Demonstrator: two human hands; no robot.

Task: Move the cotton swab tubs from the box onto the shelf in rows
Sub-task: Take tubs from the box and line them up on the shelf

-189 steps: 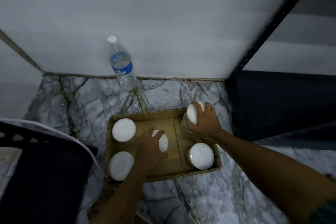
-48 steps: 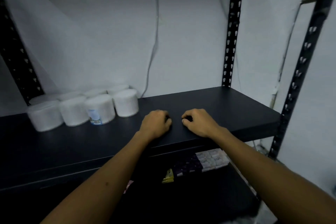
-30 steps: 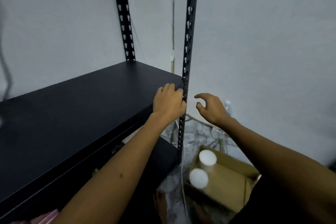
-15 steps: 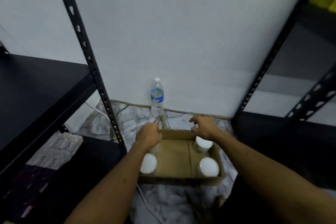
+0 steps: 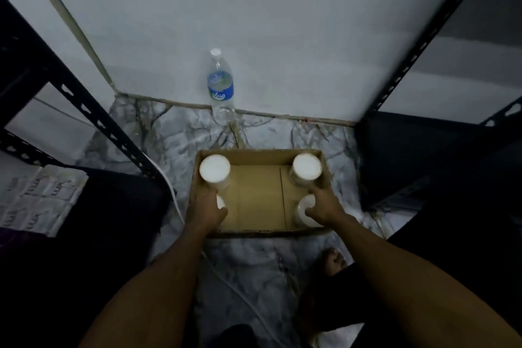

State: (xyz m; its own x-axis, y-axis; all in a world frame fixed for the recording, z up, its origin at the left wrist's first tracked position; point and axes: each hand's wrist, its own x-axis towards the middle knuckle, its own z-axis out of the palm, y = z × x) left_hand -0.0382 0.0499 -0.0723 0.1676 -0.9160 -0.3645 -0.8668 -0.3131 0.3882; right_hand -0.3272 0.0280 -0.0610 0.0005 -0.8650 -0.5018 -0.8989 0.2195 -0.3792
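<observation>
Both hands are down inside the cardboard box [image 5: 255,198]. Left hand [image 5: 206,210] covers the near-left cotton swab tub [image 5: 220,202], fingers curled over its white lid, thumb wrapping the inner side; only a sliver of lid shows. Right hand [image 5: 324,206] sits on the near-right tub [image 5: 303,210], thumb hooked round its front edge, fingers lying across the top toward the far tub; lid partly visible.

Four tubs in the box, one per corner. Far-left tub [image 5: 215,169] and far-right tub [image 5: 307,168] stand upright, untouched, white lids up. Middle of the box floor bare, a flap seam running front to back right of centre.

Box sits on a marble-patterned floor [image 5: 180,144]. Water bottle [image 5: 221,87], blue label, white cap, stands past the box against the pale wall [image 5: 254,22]. Black slotted shelf upright [image 5: 93,118] slants on the left; a second upright [image 5: 418,42] on the right. White cable [image 5: 169,186] trails down the floor left of the box. Bare foot [image 5: 333,260] shows near the right forearm. Lower left: a pale printed pack [image 5: 36,200], detail too dim to read.
</observation>
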